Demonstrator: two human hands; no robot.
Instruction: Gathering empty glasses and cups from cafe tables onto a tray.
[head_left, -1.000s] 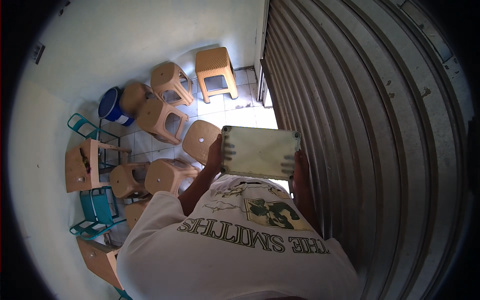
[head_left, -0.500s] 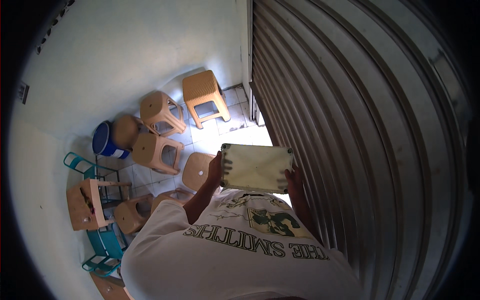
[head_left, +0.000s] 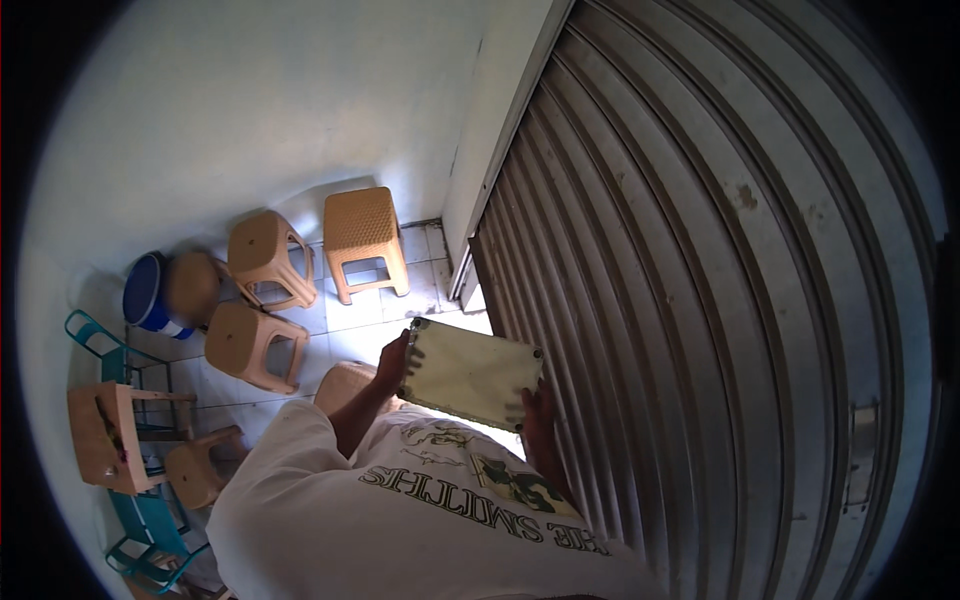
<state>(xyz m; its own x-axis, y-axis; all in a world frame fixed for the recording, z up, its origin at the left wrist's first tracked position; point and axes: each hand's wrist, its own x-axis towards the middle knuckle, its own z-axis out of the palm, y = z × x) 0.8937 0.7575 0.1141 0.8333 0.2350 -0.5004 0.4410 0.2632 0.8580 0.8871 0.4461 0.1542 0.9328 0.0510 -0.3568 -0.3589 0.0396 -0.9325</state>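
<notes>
In front of my chest I carry a flat rectangular pale yellowish, see-through panel or shallow box (head_left: 470, 372) with dark dots at its corners. My left hand (head_left: 394, 362) is closed on its left edge, the fingers showing dimly through the surface. Along the right edge my right hand (head_left: 539, 408) grips it, also with fingers partly showing. The thing tilts a little, its right side lower in the picture. What lies under it, if anything, is hidden.
A ribbed metal shutter (head_left: 660, 330) rises close on my right. To the left stand several tan plastic stools (head_left: 358, 225), a blue drum (head_left: 146, 290), a small wooden table (head_left: 93, 437) and teal metal chairs (head_left: 150, 520) along a pale wall (head_left: 260, 110). White floor tiles (head_left: 350, 318) lie between.
The view has turned, so stools, wall and drum sit lower and further left. The panel, held in both hands, has shifted left and down in the picture and now looks tilted.
</notes>
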